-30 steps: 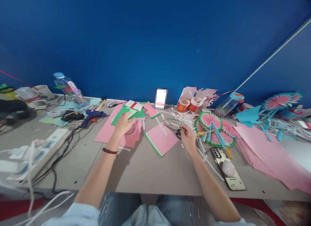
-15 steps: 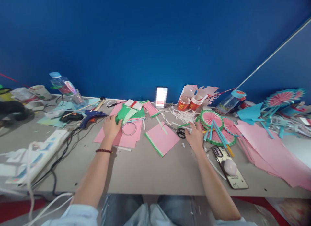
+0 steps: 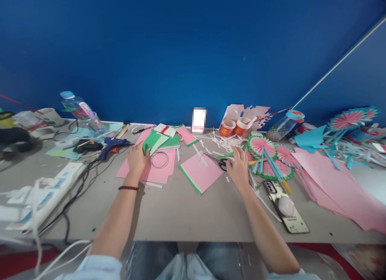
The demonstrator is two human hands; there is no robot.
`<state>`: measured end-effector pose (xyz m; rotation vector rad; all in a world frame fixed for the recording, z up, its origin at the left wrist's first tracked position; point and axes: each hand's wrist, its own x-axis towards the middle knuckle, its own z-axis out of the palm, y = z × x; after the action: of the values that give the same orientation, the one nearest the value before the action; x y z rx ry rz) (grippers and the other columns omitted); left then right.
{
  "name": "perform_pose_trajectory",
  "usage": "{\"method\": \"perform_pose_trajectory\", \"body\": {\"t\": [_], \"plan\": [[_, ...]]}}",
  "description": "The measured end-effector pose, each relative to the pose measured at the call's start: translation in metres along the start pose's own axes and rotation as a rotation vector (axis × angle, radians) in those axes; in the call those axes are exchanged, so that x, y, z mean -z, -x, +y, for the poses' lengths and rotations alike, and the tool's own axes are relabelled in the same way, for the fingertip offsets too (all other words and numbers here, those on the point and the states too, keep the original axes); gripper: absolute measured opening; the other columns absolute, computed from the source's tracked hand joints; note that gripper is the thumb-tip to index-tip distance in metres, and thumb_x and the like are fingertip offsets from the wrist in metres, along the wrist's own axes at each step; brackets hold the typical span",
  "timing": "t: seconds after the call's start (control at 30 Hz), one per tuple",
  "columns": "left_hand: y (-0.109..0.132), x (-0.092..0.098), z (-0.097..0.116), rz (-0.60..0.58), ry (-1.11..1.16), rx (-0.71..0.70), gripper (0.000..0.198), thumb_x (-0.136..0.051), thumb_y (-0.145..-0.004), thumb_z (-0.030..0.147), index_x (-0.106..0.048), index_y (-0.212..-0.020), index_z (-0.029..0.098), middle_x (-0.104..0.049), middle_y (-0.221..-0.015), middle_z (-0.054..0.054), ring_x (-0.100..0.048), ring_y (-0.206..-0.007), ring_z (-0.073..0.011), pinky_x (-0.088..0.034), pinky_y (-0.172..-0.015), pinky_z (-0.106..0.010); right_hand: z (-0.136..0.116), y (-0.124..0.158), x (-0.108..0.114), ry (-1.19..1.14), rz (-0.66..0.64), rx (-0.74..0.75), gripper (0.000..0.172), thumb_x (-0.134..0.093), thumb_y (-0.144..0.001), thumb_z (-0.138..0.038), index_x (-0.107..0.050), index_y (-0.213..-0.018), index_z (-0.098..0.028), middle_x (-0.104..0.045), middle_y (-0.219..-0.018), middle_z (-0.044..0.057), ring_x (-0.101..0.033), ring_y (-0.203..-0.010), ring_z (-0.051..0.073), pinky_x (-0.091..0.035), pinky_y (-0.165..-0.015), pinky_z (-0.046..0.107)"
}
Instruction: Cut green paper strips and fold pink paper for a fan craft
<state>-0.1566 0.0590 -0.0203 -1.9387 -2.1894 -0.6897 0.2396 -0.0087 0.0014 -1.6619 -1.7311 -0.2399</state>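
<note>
My left hand (image 3: 137, 161) lies on the left paper pile, its fingers stretched over the edge of a green paper sheet (image 3: 152, 141) and the thumb apart. Under it spread pink paper sheets (image 3: 163, 171), with a thin metal ring (image 3: 159, 160) beside the thumb. My right hand (image 3: 239, 169) is over the scissors (image 3: 222, 164), thumb at their black handles and fingers apart; it partly covers them. Between my hands lies a pink paper square (image 3: 202, 173) with a green edge and a pale strip on top. To the right sit pleated watermelon paper fans (image 3: 262, 147).
A phone (image 3: 286, 207) lies right of my forearm. White paper scraps (image 3: 227, 141) and red paper cups (image 3: 227, 127) stand behind. At left are a blue glue gun (image 3: 113, 145), a power strip (image 3: 57, 193) and a plastic bottle (image 3: 81, 107). Pink sheets (image 3: 334, 183) cover the right side.
My right hand has shifted slightly left and toward me, closer over the scissors' handles. The left hand is almost unmoved on the paper pile.
</note>
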Motion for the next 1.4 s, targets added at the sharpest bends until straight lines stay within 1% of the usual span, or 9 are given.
{"method": "perform_pose_trajectory", "body": {"t": [0.2, 0.4, 0.57, 0.67, 0.77, 0.9, 1.13, 1.27, 1.4], "plan": [[0.0, -0.001, -0.002, -0.019, -0.035, 0.026, 0.046, -0.048, -0.086, 0.033, -0.047, -0.126, 0.011, -0.059, -0.116, -0.019, -0.051, -0.106, -0.0346, -0.038, -0.088, -0.044, 0.007, 0.003, 0.0, 0.065, -0.127, -0.117, 0.027, -0.043, -0.073, -0.01, -0.063, -0.09, -0.017, -0.061, -0.09, 0.01, -0.053, -0.089, 0.025, -0.041, -0.083, 0.037], [-0.001, 0.0, -0.001, -0.008, -0.034, 0.009, 0.043, -0.048, -0.085, 0.031, -0.049, -0.124, 0.013, -0.061, -0.111, -0.018, -0.052, -0.104, -0.0341, -0.038, -0.086, -0.043, 0.011, 0.003, 0.001, 0.148, -0.136, -0.107, 0.039, -0.045, -0.073, -0.011, -0.06, -0.108, -0.016, -0.053, -0.119, 0.014, -0.048, -0.107, 0.029, -0.038, -0.087, 0.041], [-0.002, -0.001, -0.001, -0.01, -0.029, 0.022, 0.041, -0.047, -0.083, 0.024, -0.051, -0.122, 0.013, -0.061, -0.109, -0.017, -0.052, -0.103, -0.033, -0.04, -0.086, -0.042, 0.009, 0.001, 0.003, 0.081, -0.239, -0.115, 0.027, -0.045, -0.075, -0.013, -0.063, -0.095, -0.017, -0.062, -0.093, 0.01, -0.053, -0.091, 0.025, -0.041, -0.08, 0.035], [-0.002, 0.001, 0.0, -0.012, -0.013, 0.034, 0.041, -0.046, -0.082, 0.023, -0.052, -0.121, 0.013, -0.061, -0.106, -0.017, -0.052, -0.102, -0.0325, -0.04, -0.086, -0.042, 0.008, 0.002, 0.002, 0.074, -0.349, -0.078, 0.029, -0.045, -0.076, -0.012, -0.064, -0.098, -0.018, -0.064, -0.095, 0.008, -0.055, -0.089, 0.022, -0.04, -0.082, 0.032], [-0.001, 0.002, 0.001, 0.027, -0.01, 0.072, 0.041, -0.048, -0.083, 0.034, -0.056, -0.117, 0.013, -0.057, -0.111, -0.019, -0.049, -0.107, -0.0346, -0.039, -0.089, -0.045, 0.007, 0.002, 0.002, 0.137, -0.416, -0.07, 0.029, -0.049, -0.077, -0.015, -0.065, -0.101, -0.019, -0.064, -0.099, 0.007, -0.054, -0.093, 0.023, -0.038, -0.085, 0.032], [0.001, -0.002, -0.002, 0.018, -0.031, 0.155, 0.058, -0.05, -0.077, 0.057, -0.061, -0.11, 0.01, -0.046, -0.126, -0.023, -0.039, -0.118, -0.041, -0.034, -0.094, -0.052, 0.007, 0.002, 0.004, 0.206, -0.476, -0.054, 0.024, -0.052, -0.084, -0.025, -0.067, -0.101, -0.018, -0.063, -0.099, 0.008, -0.054, -0.093, 0.024, -0.037, -0.085, 0.032], [-0.004, -0.012, -0.014, -0.036, 0.018, 0.056, 0.058, -0.051, -0.075, 0.057, -0.06, -0.112, 0.013, -0.052, -0.124, -0.02, -0.039, -0.119, -0.0373, -0.031, -0.098, -0.048, 0.007, 0.004, 0.002, 0.258, -0.482, -0.058, 0.028, -0.054, -0.086, -0.029, -0.064, -0.111, -0.018, -0.06, -0.105, 0.01, -0.052, -0.098, 0.025, -0.038, -0.083, 0.033], [-0.005, -0.013, -0.014, -0.002, 0.047, 0.014, 0.057, -0.051, -0.077, 0.052, -0.056, -0.118, 0.013, -0.051, -0.127, -0.019, -0.039, -0.121, -0.0355, -0.03, -0.099, -0.046, 0.006, 0.005, 0.001, 0.228, -0.458, -0.033, 0.025, -0.055, -0.085, -0.026, -0.067, -0.107, -0.021, -0.06, -0.103, 0.009, -0.053, -0.094, 0.023, -0.038, -0.082, 0.033], [-0.005, -0.009, -0.012, 0.02, 0.075, -0.042, 0.045, -0.055, -0.077, 0.046, -0.058, -0.109, 0.014, -0.054, -0.121, -0.018, -0.043, -0.116, -0.0337, -0.031, -0.098, -0.044, 0.005, 0.007, -0.001, 0.217, -0.427, -0.029, 0.018, -0.054, -0.083, -0.022, -0.069, -0.092, -0.02, -0.063, -0.094, 0.008, -0.054, -0.091, 0.024, -0.039, -0.081, 0.035]]}}
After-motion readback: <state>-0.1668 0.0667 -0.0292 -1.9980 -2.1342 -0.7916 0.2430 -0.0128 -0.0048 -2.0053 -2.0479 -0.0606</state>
